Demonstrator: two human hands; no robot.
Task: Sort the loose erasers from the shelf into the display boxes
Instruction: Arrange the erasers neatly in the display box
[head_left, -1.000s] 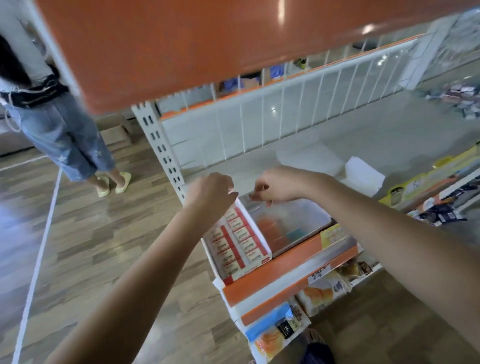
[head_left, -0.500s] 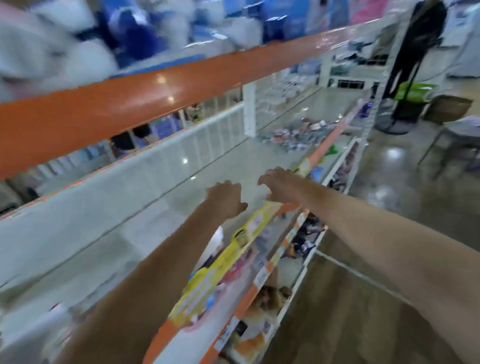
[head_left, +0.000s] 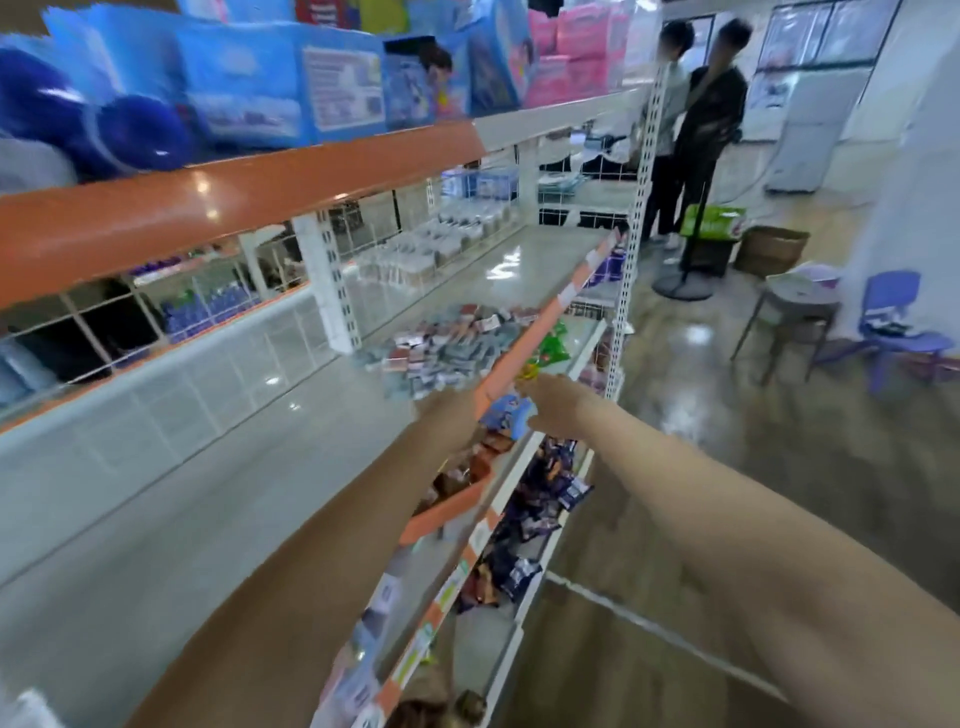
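Both hands reached toward the heap of small paper-wrapped loose erasers (head_left: 441, 345) on the glossy white shelf (head_left: 208, 467), pile at 12 o'clock. Left hand (head_left: 451, 415) and right hand (head_left: 553, 402) were too blurry, so can't tell their grip.

Loose erasers (head_left: 447, 345): a heap of many small flat rectangular pieces, mostly grey-blue wrappers with some red-and-white and dark red ones mixed in. Orientation is random, with pieces overlapping and tilted every way, unsorted. The heap lies on the pale glossy shelf (head_left: 218, 499) surface, against the orange front lip, just past the white perforated upright. It spreads from roughly mid-depth of the shelf to the front edge, widest near the lip. The frame is motion-blurred, so print and individual outlines are not legible and no count is possible. No display boxes can be made out in the head view.
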